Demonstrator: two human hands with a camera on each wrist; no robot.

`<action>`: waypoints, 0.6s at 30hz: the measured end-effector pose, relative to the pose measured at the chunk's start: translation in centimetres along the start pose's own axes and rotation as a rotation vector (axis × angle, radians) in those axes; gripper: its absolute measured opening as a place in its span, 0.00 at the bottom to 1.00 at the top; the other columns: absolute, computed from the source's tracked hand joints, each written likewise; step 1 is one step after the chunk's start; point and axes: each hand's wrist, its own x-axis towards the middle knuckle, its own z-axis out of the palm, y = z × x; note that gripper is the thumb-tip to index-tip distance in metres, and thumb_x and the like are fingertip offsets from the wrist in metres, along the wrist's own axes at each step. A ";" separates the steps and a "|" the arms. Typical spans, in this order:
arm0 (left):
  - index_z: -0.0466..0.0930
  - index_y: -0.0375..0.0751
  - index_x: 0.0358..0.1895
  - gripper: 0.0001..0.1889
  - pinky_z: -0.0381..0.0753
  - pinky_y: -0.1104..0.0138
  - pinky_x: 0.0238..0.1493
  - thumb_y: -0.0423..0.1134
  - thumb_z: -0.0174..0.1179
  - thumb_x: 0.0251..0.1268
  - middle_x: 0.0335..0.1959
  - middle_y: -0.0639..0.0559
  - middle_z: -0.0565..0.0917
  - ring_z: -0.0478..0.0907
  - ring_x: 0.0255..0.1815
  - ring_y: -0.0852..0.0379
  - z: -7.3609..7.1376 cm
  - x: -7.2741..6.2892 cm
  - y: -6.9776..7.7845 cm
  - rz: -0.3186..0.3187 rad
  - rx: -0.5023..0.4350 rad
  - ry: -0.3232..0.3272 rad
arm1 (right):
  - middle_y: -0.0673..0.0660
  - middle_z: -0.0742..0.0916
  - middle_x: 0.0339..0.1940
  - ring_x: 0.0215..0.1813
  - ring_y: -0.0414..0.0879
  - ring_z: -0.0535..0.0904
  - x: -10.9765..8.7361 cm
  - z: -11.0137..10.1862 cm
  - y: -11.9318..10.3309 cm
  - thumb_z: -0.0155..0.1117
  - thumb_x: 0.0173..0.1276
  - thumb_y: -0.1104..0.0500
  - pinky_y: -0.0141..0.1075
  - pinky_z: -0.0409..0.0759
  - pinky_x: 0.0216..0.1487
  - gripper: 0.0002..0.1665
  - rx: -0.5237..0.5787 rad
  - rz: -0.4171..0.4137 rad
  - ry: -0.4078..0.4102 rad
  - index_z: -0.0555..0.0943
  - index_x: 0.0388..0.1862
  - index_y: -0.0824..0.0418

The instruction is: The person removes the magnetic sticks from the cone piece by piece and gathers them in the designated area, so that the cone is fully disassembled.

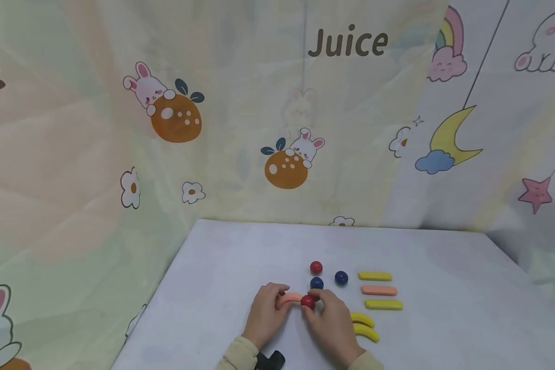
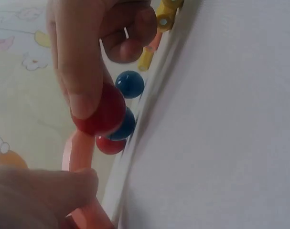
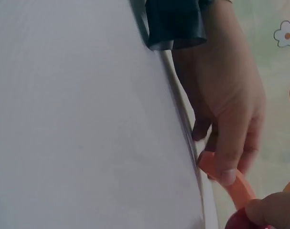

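Note:
Over the middle of the white table, my left hand (image 1: 264,314) pinches a curved salmon-orange stick (image 1: 291,297) between thumb and fingers. Thumb and fingers of my right hand (image 1: 334,324) grip a glossy red ball (image 1: 308,301). That ball touches the stick's right end. In the left wrist view the red ball (image 2: 105,114) sits at the end of the curved stick (image 2: 79,151); whether they are joined there cannot be told. The right wrist view shows the stick (image 3: 241,192) under the left thumb, with the ball (image 3: 240,221) partly cut off.
Behind the hands lie another red ball (image 1: 316,267), a blue ball (image 1: 317,282) and a second blue ball (image 1: 341,278). To the right are yellow bars (image 1: 374,276), an orange bar (image 1: 379,290) and yellow curved sticks (image 1: 367,333). A black object (image 1: 274,361) is by the left wrist.

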 end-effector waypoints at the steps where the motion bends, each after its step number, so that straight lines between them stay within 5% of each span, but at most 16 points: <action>1: 0.81 0.48 0.45 0.12 0.72 0.70 0.36 0.39 0.70 0.58 0.33 0.61 0.78 0.69 0.35 0.65 -0.1 0.0 0.1 -0.028 0.030 0.009 | 0.49 0.85 0.46 0.45 0.42 0.79 0.0 -0.1 0.1 0.77 0.55 0.53 0.45 0.81 0.50 0.23 0.011 0.005 0.006 0.82 0.50 0.53; 10: 0.84 0.47 0.38 0.07 0.71 0.71 0.32 0.43 0.69 0.59 0.28 0.64 0.74 0.67 0.31 0.65 -0.8 0.3 0.6 -0.211 0.051 -0.009 | 0.49 0.85 0.41 0.34 0.40 0.73 1.2 -2.6 0.9 0.74 0.57 0.54 0.32 0.74 0.33 0.21 0.012 -0.002 0.029 0.83 0.50 0.55; 18: 0.86 0.50 0.36 0.09 0.66 0.71 0.30 0.49 0.69 0.59 0.26 0.63 0.73 0.66 0.28 0.64 -0.8 0.3 0.3 -0.166 0.072 -0.075 | 0.56 0.86 0.46 0.45 0.50 0.81 3.3 -4.8 3.5 0.74 0.58 0.55 0.49 0.80 0.48 0.22 -0.091 -0.002 0.022 0.84 0.51 0.59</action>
